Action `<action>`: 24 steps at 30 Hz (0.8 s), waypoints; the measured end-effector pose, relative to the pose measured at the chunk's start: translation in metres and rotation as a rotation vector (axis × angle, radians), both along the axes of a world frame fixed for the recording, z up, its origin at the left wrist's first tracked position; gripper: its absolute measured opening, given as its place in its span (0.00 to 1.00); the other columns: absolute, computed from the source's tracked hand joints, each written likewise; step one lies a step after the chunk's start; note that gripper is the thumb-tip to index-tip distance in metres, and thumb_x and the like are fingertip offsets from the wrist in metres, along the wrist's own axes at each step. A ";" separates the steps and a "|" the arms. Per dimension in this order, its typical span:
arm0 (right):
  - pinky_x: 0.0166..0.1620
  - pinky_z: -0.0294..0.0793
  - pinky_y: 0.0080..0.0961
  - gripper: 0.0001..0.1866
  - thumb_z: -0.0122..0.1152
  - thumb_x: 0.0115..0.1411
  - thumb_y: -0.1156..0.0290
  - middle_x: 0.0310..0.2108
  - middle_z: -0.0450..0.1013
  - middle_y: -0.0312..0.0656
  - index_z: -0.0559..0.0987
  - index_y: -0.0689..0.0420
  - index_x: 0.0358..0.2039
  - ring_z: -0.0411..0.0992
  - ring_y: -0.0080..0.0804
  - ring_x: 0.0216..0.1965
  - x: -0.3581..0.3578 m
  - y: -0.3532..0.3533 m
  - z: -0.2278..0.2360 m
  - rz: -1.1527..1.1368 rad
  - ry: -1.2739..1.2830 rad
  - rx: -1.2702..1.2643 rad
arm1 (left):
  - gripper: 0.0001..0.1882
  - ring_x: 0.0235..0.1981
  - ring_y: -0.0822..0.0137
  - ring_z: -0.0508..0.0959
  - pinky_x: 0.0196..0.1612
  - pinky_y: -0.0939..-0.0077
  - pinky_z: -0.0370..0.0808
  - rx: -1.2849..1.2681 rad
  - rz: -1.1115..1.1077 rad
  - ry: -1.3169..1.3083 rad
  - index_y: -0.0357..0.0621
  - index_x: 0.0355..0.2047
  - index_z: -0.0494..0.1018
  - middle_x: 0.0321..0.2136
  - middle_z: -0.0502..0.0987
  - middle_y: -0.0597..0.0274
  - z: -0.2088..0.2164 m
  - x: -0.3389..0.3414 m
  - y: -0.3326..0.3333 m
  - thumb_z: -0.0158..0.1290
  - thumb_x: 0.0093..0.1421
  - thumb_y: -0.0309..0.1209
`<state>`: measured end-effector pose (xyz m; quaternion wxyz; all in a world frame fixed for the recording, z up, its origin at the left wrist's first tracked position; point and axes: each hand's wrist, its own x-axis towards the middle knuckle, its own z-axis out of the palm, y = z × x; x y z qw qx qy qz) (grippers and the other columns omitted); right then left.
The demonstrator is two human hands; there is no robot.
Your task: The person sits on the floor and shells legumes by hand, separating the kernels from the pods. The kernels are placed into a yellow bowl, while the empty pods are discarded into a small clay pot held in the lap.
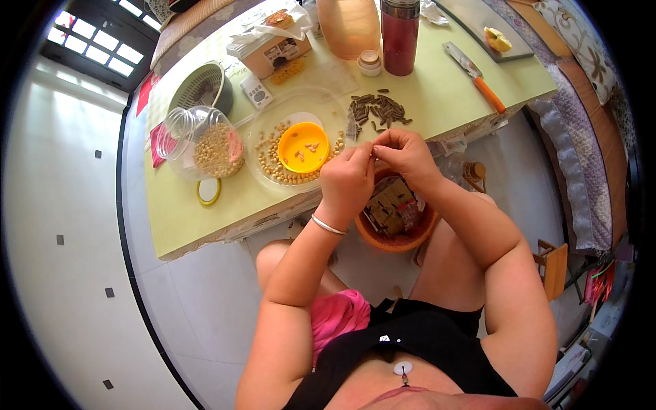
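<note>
My left hand (347, 178) and my right hand (411, 158) meet at the table's front edge, fingertips pinched together. What they pinch is too small to make out. Just beyond them a loose pile of dark, striped sunflower seeds (386, 108) lies on the table. To the left, a round yellow dish (295, 139) holds a few small kernels (311, 147). It stands on a clear plastic tray (254, 124), with pale round beans (275, 161) scattered around it. Below my hands is an orange bucket (394, 243) with cardboard and scraps inside.
A clear jar of beans (212, 152) lies tipped at the left, near a yellow-rimmed lid (209, 192) and a grey-green colander (220, 89). Toward the back stand a tissue box (273, 55) and a dark red flask (400, 41). An orange-handled knife (486, 92) lies at the right.
</note>
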<state>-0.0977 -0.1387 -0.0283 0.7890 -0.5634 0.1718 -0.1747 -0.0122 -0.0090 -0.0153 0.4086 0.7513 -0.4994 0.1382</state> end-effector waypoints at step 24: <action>0.31 0.68 0.15 0.05 0.61 0.58 0.73 0.27 0.74 0.32 0.79 0.61 0.31 0.68 0.15 0.29 -0.002 -0.006 0.003 0.128 0.179 -0.049 | 0.08 0.23 0.51 0.79 0.27 0.64 0.76 0.078 -0.035 -0.020 0.40 0.34 0.80 0.23 0.78 0.52 -0.004 0.001 0.007 0.62 0.52 0.24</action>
